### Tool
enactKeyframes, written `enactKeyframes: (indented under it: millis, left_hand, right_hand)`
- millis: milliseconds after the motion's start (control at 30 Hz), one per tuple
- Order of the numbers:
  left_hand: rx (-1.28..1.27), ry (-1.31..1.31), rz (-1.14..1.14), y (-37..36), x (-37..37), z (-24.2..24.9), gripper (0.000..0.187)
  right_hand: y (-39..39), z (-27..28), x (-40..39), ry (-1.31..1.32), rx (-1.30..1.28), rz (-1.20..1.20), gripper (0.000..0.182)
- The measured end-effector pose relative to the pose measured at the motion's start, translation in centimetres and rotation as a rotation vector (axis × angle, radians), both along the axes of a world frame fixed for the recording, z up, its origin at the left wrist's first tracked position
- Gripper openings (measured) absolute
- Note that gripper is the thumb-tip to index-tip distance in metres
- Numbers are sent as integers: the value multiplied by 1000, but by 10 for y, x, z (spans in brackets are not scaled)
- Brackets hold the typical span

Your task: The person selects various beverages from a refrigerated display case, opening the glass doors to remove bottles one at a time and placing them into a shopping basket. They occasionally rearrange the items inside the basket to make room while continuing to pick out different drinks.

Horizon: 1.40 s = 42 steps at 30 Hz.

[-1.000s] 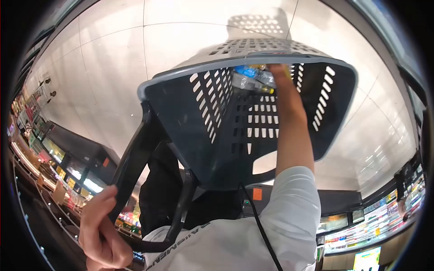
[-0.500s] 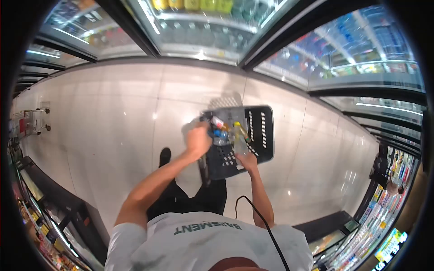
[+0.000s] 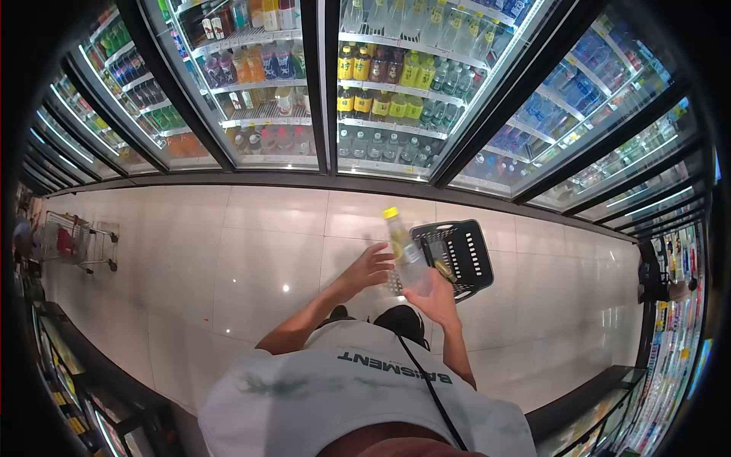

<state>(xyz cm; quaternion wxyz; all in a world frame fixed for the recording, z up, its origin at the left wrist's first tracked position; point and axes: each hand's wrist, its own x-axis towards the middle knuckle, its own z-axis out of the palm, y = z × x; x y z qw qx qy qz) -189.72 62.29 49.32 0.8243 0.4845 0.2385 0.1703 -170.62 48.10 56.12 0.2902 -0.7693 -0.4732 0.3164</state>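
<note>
A clear bottle [image 3: 409,259] with a yellow cap is held up in front of my body, tilted with its cap pointing away from me. My right hand [image 3: 434,298] is wrapped around its lower end. Just left of the bottle, my left hand [image 3: 371,268] has its fingers spread and holds nothing. Beyond my right hand, a black shopping basket [image 3: 476,247] with slotted sides sits low by the floor. A few packaged items [image 3: 444,269] lie inside it, partly hidden by my hand and the bottle.
Glass-door drink coolers [image 3: 396,91] with bottles on lit shelves run along the far side. A shopping cart [image 3: 80,240] stands at the far left on the tiled floor [image 3: 266,259]. Low black-edged display cases border the aisle behind me, left and right.
My right hand has lifted the bottle from the basket. My left hand has let go of the basket's edge and opened beside the bottle. The basket is now lower and farther right.
</note>
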Motion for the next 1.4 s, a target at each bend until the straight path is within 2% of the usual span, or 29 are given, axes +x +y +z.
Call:
enactKeyframes:
  millis: [33, 67, 167, 267, 333, 467, 600, 633, 700, 767, 833, 967, 1033, 1100, 1133, 1233, 1267, 1300, 1367, 1400]
  left_hand:
    - [-52, -11, 16, 4, -13, 2, 78]
    - [133, -52, 111, 5, -22, 1, 63]
    - [-154, 154, 277, 24, -38, -32, 40]
    - [-91, 82, 503, 30, -39, -24, 25]
    - [-52, 111, 610, 35, -39, -21, 25]
    - [143, 263, 789, 59, -31, 7, 26]
    - [254, 401, 844, 106, -43, 23, 32]
    - [260, 411, 879, 114, -46, 29, 33]
    - [282, 403, 952, 142, -52, 35, 35]
    - [244, 357, 1005, 168, -55, 36, 37]
    - [216, 333, 1059, 195, -56, 41, 37]
    - [188, 259, 1032, 262, -49, 33, 39]
    - [227, 260, 953, 313, -47, 21, 38]
    - [195, 199, 840, 344, -49, 21, 35]
    - [216, 270, 792, 364, -50, 24, 32]
    - [348, 268, 728, 411, -46, 40, 32]
    - [387, 273, 721, 425, -44, 44, 32]
    - [415, 262, 711, 438, -41, 46, 32]
    - [473, 238, 693, 459, -36, 48, 33]
    - [573, 288, 685, 469, -35, 46, 37]
  right_hand:
    - [9, 4, -16, -53, 43, 111, 55]
    - [16, 7, -28, -111, 83, 227, 56]
    - [39, -19, -45, -26, 61, 350, 60]
    - [72, -34, -39, 24, 74, 473, 61]
    - [93, -48, -26, 48, 166, 597, 61]
    - [147, -50, 6, 108, 132, 504, 67]
    - [234, -37, 40, 78, 365, 569, 65]
    - [260, -27, 46, 45, 472, 610, 64]
    - [310, 19, 45, 16, 473, 616, 60]
    - [361, 54, 38, 5, 471, 523, 58]
    - [422, 65, 35, 47, 540, 482, 61]
    - [537, 75, 19, -68, 588, 300, 77]
    - [594, 67, 15, -235, 660, 193, 71]
    - [635, 61, 11, -260, 639, 96, 61]
    - [650, 60, 9, -277, 630, 51, 56]
    - [674, 40, 2, -264, 696, 12, 43]
    - [678, 33, 1, -316, 850, -10, 34]
    - [672, 40, 0, -314, 797, -16, 30]
    - [667, 39, -1, -309, 775, -28, 29]
    - [666, 28, -1, -286, 857, -19, 32]
